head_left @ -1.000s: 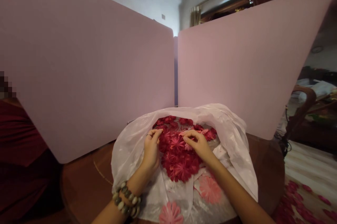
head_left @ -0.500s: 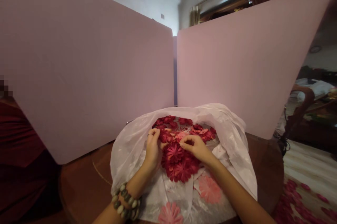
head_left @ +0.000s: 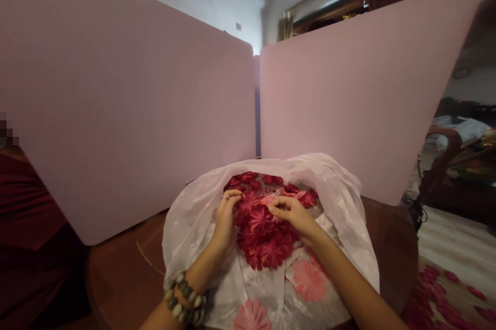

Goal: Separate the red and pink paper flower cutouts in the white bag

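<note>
A white translucent plastic bag (head_left: pixel 341 201) lies open on a round wooden table (head_left: pixel 127 273), filled with several dark red paper flowers (head_left: pixel 267 239). My left hand (head_left: pixel 225 219), with a ring and beaded bracelets on the wrist, is curled over the left side of the flower pile. My right hand (head_left: pixel 292 214) is in the pile too, its fingers pinched together on a flower. A few paler pink flowers (head_left: pixel 308 281) show through the plastic nearer me.
Two tall pink panels (head_left: pixel 127 113) stand behind the table and meet at the middle. A person in dark red clothing (head_left: pixel 31 237) sits at the left. On the right are a wooden chair (head_left: pixel 442 165) and a floor mat strewn with red flowers (head_left: pixel 445 299).
Both hands keep working within the flower pile; the fingers shifted slightly and the flowers under them were rearranged. The bag has not moved.
</note>
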A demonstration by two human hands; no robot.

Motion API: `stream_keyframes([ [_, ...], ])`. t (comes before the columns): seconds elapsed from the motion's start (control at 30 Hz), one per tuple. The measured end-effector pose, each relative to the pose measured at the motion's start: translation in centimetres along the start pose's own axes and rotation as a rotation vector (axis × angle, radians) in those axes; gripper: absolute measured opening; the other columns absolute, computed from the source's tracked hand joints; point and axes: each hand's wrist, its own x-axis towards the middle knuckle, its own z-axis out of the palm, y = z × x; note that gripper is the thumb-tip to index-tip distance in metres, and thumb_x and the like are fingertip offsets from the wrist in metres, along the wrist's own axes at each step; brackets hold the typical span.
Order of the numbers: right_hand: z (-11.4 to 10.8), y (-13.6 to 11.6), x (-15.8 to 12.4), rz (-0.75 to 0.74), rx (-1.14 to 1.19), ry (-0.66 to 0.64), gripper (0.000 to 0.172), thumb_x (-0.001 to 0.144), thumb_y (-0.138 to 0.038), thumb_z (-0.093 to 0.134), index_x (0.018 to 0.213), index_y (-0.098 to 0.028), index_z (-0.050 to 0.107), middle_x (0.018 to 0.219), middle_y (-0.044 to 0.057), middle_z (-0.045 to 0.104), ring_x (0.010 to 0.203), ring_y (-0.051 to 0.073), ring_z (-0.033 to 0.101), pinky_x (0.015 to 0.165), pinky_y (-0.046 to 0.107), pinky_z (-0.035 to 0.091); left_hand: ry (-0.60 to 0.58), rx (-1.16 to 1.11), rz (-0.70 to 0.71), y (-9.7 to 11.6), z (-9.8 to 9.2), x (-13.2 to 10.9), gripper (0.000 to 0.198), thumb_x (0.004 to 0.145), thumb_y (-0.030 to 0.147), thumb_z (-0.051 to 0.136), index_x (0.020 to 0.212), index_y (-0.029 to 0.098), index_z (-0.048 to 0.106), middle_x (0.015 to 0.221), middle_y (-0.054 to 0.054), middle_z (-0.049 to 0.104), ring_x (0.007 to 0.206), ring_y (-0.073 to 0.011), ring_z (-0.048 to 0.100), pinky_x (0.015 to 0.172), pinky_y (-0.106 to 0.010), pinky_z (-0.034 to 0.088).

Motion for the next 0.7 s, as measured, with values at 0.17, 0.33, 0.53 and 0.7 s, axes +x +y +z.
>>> stream_keyframes([
  [0.17,-0.3,0.4,0.4,-0.069,-0.071,0.277,0.024,0.067,-0.041,0.068,0.064,-0.018,0.061,0.064,0.002,0.062,0.063,0.017,0.055,0.067,0.031,0.046,-0.183,0.135,0.070,-0.4,-0.1,-0.3,0.012,0.060,0.018,0.055,0.066,0.019,0.066,0.071,-0.002,0.064,0.073,-0.0191,0.057,0.071,-0.028,0.043],
  [0.33,-0.1,0.4,0.2,-0.276,-0.383,0.567,0.016,0.075,-0.034,0.058,0.068,-0.020,0.060,0.074,0.006,0.065,0.074,0.021,0.058,0.075,0.034,0.046,-0.247,0.213,0.186,-1.0,0.2,-0.7,0.009,0.067,0.021,0.063,0.073,0.020,0.068,0.077,-0.004,0.066,0.080,-0.0218,0.058,0.077,-0.030,0.042],
  [0.53,1.3,0.7,-0.1,-0.292,-0.184,0.262,0.012,0.075,-0.030,0.059,0.071,-0.019,0.063,0.077,0.006,0.066,0.076,0.020,0.061,0.074,0.032,0.047,-0.399,0.183,0.142,-1.5,0.4,-0.9,0.013,0.072,0.032,0.068,0.074,0.019,0.066,0.075,-0.002,0.063,0.075,-0.0184,0.056,0.072,-0.026,0.042],
  [0.7,1.1,0.6,0.0,-0.323,-0.077,0.184,0.013,0.072,-0.031,0.066,0.066,-0.020,0.065,0.082,0.007,0.067,0.083,0.021,0.061,0.080,0.034,0.046,-0.416,0.199,0.161,-1.4,0.2,-0.8,0.018,0.074,0.035,0.067,0.069,0.019,0.061,0.068,0.000,0.056,0.068,-0.0161,0.051,0.067,-0.025,0.040],
])
